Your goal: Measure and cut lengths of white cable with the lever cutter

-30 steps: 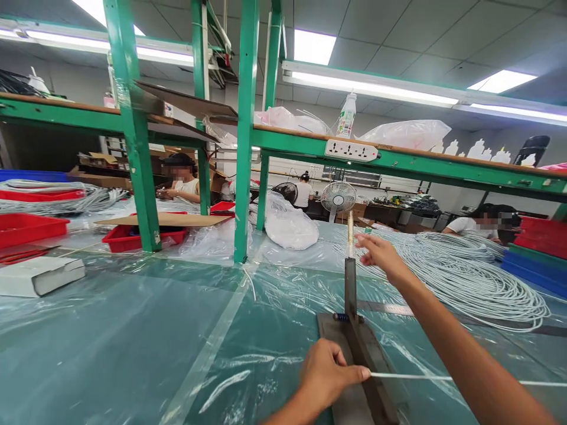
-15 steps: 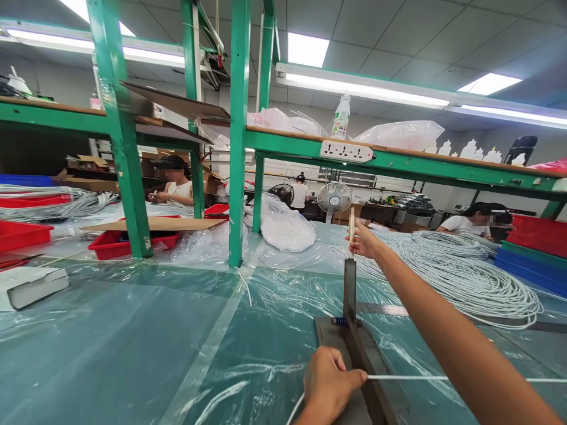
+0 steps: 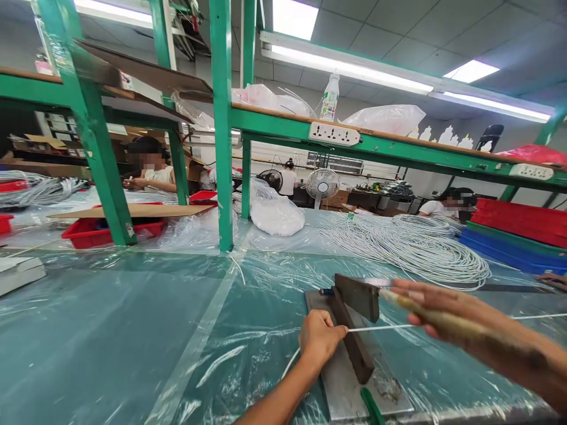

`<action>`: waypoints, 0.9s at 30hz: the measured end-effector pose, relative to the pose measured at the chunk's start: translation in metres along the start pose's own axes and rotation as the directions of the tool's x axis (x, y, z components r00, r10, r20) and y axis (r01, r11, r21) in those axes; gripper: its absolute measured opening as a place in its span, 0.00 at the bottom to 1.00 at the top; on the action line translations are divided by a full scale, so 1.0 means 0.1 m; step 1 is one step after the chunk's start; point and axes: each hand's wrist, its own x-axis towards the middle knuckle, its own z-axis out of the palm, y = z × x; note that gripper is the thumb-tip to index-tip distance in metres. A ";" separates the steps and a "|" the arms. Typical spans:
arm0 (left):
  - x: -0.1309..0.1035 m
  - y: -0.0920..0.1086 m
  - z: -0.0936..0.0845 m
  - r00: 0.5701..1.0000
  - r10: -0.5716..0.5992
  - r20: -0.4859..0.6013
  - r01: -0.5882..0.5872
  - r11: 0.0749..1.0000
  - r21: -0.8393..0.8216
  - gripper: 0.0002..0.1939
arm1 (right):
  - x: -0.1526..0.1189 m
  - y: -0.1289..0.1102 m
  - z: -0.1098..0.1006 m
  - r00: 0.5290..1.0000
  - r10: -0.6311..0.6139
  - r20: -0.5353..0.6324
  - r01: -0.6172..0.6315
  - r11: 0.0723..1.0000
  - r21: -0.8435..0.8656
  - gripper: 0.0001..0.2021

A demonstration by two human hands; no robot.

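My left hand (image 3: 319, 338) pinches a thin white cable (image 3: 378, 328) at the left side of a bench-mounted lever cutter (image 3: 352, 342). The cable runs right from my fingertips, across the cutter's dark lower bar and under the tilted blade (image 3: 358, 297). Its other end trails below my left hand. Blurred by motion, my right hand (image 3: 436, 304) is on the cutter's worn wooden handle (image 3: 416, 308), which lies along the palm. The blade arm is lowered, slanting towards me over the cable. A green-handled tool (image 3: 371, 406) lies at the front of the metal base plate (image 3: 332, 383).
Large coils of white cable (image 3: 411, 248) lie at the back right, beside stacked red and blue trays (image 3: 509, 236). A green-framed shelf (image 3: 283, 127) stands across the bench. Another person's hand (image 3: 551, 280) shows at the right edge. People sit farther back.
My right hand has swung the cutter's handle down from upright towards me and to the right. My left hand still pinches the cable. The whole view has shifted slightly.
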 end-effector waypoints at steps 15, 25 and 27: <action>0.01 0.00 0.02 0.999 0.036 -0.032 -0.036 0.999 0.002 0.19 | -0.20 0.78 0.15 0.985 0.092 0.148 -0.066 0.982 -0.177 0.12; 0.06 -0.04 0.03 0.997 0.077 -0.012 -0.077 0.997 -0.029 0.18 | -0.07 1.07 0.05 0.991 0.015 0.132 0.001 0.993 -0.115 0.13; 0.11 -0.09 0.04 0.996 0.087 -0.009 -0.087 0.994 -0.062 0.18 | -0.05 1.24 0.04 0.994 -0.104 0.018 0.106 0.986 -0.127 0.13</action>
